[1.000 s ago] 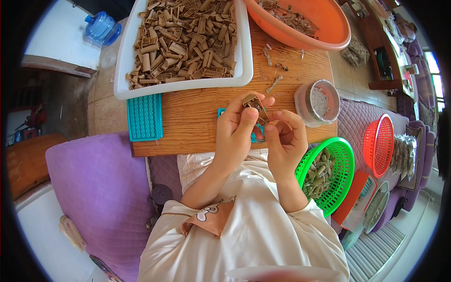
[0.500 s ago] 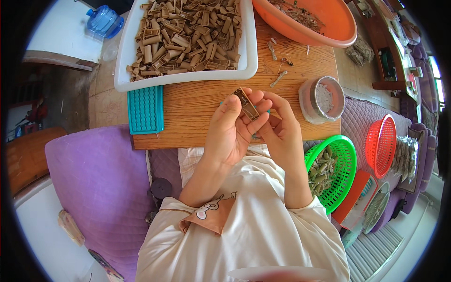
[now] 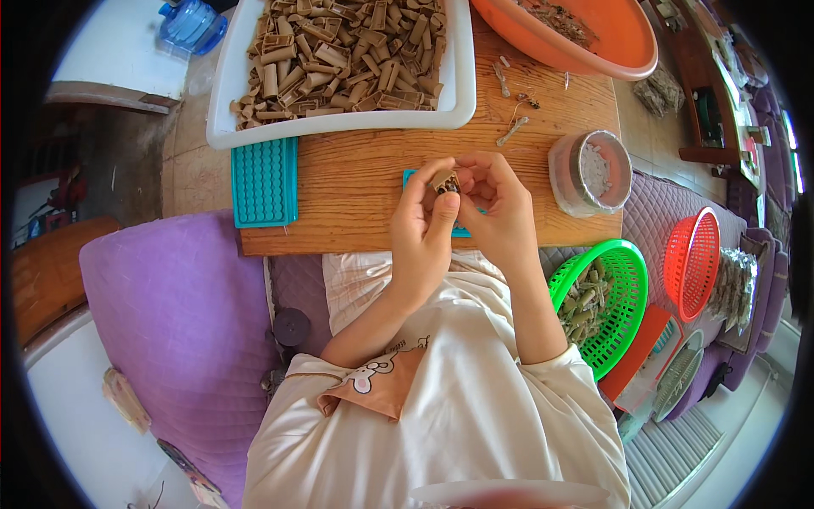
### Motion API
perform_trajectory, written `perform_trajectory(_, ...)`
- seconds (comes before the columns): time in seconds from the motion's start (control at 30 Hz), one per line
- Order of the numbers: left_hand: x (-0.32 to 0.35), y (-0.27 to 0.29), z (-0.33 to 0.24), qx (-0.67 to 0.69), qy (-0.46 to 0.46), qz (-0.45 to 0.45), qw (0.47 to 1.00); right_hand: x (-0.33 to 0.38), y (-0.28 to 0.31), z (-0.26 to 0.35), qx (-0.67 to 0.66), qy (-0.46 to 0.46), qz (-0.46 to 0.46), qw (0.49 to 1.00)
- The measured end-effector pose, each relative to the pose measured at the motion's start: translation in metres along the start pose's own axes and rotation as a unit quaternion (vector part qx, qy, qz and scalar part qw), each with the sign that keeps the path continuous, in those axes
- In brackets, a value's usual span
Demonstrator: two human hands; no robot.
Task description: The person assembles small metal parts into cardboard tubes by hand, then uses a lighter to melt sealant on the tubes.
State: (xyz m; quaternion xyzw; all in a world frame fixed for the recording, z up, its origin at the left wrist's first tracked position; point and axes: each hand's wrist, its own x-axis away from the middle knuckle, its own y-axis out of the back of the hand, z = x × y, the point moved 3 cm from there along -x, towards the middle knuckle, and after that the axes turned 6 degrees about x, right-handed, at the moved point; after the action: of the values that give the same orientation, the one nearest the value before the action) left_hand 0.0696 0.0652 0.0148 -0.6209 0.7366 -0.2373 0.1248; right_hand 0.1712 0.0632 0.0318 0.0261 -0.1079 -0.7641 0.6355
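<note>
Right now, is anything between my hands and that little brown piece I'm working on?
Nothing visible is. Both the left hand and the right hand already pinch the small brown piece directly between their fingertips, held above the wooden table, just over a teal mat.

clear plastic packages of greenish-brown pieces point(image 3: 734, 284) at right edge, beside the red basket point(image 3: 691, 261). flat orange-and-white pack point(image 3: 649, 360) lower right under the green basket point(image 3: 612, 284). no screens.

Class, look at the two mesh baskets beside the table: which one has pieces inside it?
The green basket, nearer the person's right arm, holds greenish-brown pieces. The red basket beyond it is tipped on edge and shows none.
</note>
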Motion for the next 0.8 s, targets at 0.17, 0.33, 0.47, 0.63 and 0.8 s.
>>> perform_trajectory(0.17, -0.003, 0.014, 0.001, 0.04, 0.033, 0.024, 0.998, -0.011, 0.01, -0.022, -0.01, -0.017, 0.114, 0.993)
perform_trajectory(0.33, -0.003, 0.046, 0.005, 0.09, 0.107, -0.021, 0.99, 0.006, 0.023, -0.055, 0.224, 0.036, 0.061, 0.972)
perform_trajectory(0.47, 0.005, 0.054, 0.006, 0.092, 0.147, -0.018, 0.985, 0.03, 0.009, -0.071, 0.359, 0.12, 0.044, 0.924)
perform_trajectory(0.63, 0.012, 0.056, 0.005, 0.104, 0.18, 0.0, 0.978, 0.031, 0.003, -0.071, 0.43, 0.158, 0.032, 0.888)
perform_trajectory(0.8, 0.02, 0.051, 0.0, 0.097, 0.2, 0.021, 0.975, 0.034, -0.001, -0.023, 0.228, 0.204, -0.069, 0.95)
